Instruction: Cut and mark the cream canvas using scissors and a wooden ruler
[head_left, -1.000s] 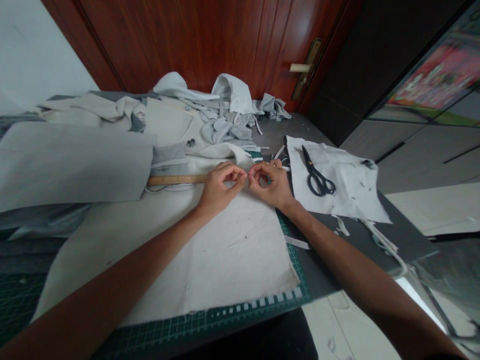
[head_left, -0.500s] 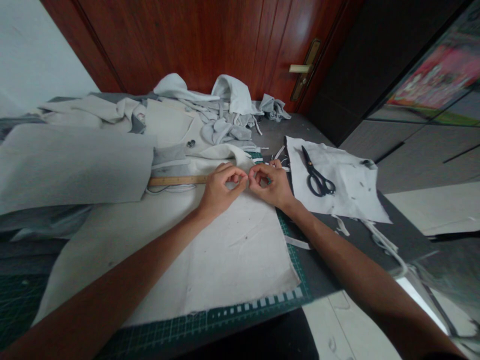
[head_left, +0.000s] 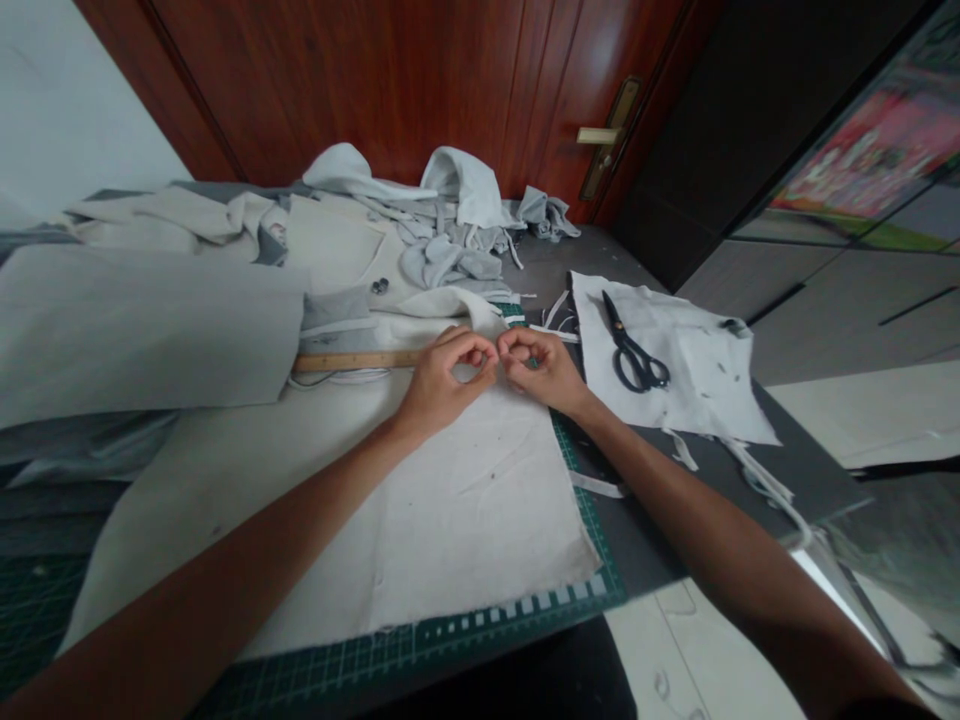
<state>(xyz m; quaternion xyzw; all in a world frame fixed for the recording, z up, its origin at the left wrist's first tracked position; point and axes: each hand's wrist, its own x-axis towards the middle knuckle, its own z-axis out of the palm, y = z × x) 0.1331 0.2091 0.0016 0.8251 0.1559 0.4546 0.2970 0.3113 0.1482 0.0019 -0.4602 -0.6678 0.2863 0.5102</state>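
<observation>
A large off-white fabric sheet [head_left: 420,490] lies flat on a green cutting mat [head_left: 495,625]. My left hand [head_left: 442,380] and my right hand [head_left: 541,370] rest on its far edge, almost touching. Each hand pinches thumb against forefinger at the fabric's folded rim; what sits in the pinch is too small to name. A wooden ruler [head_left: 352,360] lies just left of my left hand, partly under the fabric's edge.
Black scissors [head_left: 630,350] lie on a white fabric piece [head_left: 697,380] to the right. A heap of grey and cream cloth [head_left: 420,230] fills the table's back, with a big grey sheet [head_left: 142,330] at left. Behind stands a red wooden door [head_left: 420,80].
Both hands have stayed pinched at the same spot; the right hand's fingers curled slightly lower. The view shifted a little.
</observation>
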